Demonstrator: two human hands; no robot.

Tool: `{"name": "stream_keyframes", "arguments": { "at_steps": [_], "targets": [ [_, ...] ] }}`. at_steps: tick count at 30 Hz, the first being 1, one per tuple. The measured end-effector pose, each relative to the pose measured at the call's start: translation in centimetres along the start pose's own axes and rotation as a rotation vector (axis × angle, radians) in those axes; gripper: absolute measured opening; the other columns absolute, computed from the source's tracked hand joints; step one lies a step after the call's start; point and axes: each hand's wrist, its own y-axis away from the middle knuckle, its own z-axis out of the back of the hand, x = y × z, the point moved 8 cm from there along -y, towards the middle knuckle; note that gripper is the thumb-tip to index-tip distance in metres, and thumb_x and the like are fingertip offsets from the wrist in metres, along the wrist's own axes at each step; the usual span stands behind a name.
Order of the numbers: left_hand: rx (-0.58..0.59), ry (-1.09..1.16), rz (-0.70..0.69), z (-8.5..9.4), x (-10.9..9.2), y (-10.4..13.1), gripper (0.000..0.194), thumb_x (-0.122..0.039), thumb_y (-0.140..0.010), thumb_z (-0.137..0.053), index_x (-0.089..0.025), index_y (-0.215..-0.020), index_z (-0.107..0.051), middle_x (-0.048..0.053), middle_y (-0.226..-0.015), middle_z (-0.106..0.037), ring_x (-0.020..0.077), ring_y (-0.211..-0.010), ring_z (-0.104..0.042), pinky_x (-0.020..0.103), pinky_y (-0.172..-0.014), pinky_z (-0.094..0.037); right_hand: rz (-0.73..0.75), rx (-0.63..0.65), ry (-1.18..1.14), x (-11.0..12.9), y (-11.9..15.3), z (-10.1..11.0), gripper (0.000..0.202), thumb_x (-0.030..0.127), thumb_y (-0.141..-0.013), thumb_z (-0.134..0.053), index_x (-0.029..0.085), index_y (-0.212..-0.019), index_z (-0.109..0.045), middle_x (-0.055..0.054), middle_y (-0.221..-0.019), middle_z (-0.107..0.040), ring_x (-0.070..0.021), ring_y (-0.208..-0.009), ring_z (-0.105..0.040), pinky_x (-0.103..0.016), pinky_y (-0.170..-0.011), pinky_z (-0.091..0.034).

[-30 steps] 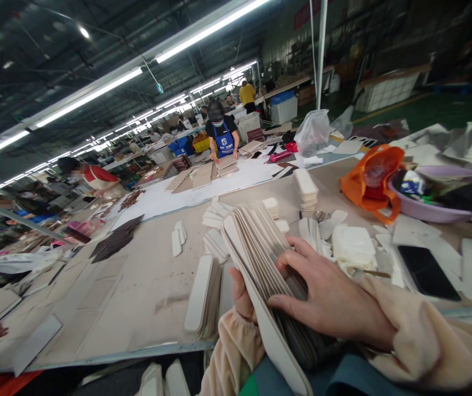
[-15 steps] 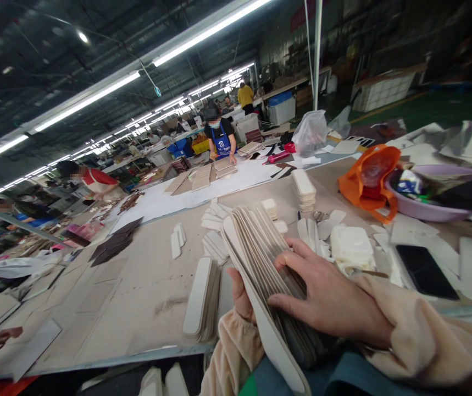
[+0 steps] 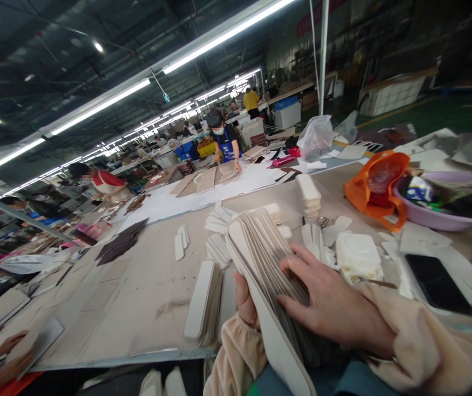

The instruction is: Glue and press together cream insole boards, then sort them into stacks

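A thick stack of long pale strips with rounded ends (image 3: 256, 264) is tilted up in front of me, its edges fanned apart. My left hand (image 3: 246, 301) grips the stack from the left, thumb along the front strip; the other fingers are hidden behind. On the right, my right hand (image 3: 322, 300) has its thumb and curled fingers pressed on the fanned edges. Beside the left hand, another stack of similar strips (image 3: 205, 300) rests at the table's near edge. Small fanned pieces (image 3: 218, 248) lie just beyond the held stack.
On the worktable (image 3: 145, 297) are a block of short pieces (image 3: 309, 192), a white block (image 3: 358, 256), a phone (image 3: 439, 283), an orange bag (image 3: 378, 187), a purple basin (image 3: 437, 217) and dark sheets (image 3: 122, 241). A co-worker's hands (image 3: 13, 352) hold a panel at lower left. Another person (image 3: 224, 140) works across the table.
The view has shifted slightly, so the scene sits a little further right and lower. Both hands keep hold of the stack. At lower left, the co-worker's hands have come further into view with a panel.
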Motion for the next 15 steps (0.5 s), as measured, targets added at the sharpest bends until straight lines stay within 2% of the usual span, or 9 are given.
{"name": "stream_keyframes", "arguments": {
  "at_steps": [4,9,12,15],
  "targets": [
    [-0.032,-0.011,-0.008,0.1,0.0,-0.3,0.084,-0.079,-0.07,-0.044,-0.015,-0.123,-0.059,0.014,-0.121,-0.063,0.0325,-0.127,-0.046,0.045,-0.107,-0.036,-0.01,0.007,0.034,-0.6,0.0,-0.6,0.038,0.03,-0.078,-0.055,0.021,-0.115,-0.05,-0.014,-0.134,-0.043,-0.0293,-0.112,-0.056,-0.044,-0.088,-0.049],
    [-0.016,-0.016,0.013,-0.1,0.4,-0.5,0.083,-0.075,-0.068,-0.054,-0.012,-0.121,-0.06,0.017,-0.122,-0.062,0.0331,-0.127,-0.046,0.045,-0.109,-0.034,-0.054,0.021,0.038,-2.4,-0.5,-1.9,0.058,0.039,-0.08,-0.056,0.019,-0.132,-0.04,-0.017,-0.142,-0.035,-0.0309,-0.117,-0.053,-0.046,-0.095,-0.046],
    [-0.057,-0.035,-0.062,0.4,0.3,-0.9,0.073,-0.067,-0.07,-0.06,-0.012,-0.119,-0.061,0.016,-0.123,-0.062,0.0318,-0.125,-0.048,0.043,-0.109,-0.035,-0.044,0.008,-0.021,-3.5,-1.3,-2.9,0.064,0.042,-0.079,-0.057,0.015,-0.134,-0.037,-0.018,-0.139,-0.037,-0.0295,-0.121,-0.05,-0.046,-0.1,-0.043],
    [-0.118,-0.012,-0.098,1.1,0.7,-1.1,0.059,-0.052,-0.072,-0.068,-0.013,-0.114,-0.063,0.014,-0.117,-0.065,0.0314,-0.119,-0.054,0.043,-0.107,-0.038,0.006,-0.046,-0.077,-4.6,-1.9,-3.7,0.065,0.037,-0.077,-0.06,0.014,-0.134,-0.036,-0.016,-0.134,-0.044,-0.0263,-0.124,-0.046,-0.043,-0.106,-0.039]
  ]
}}
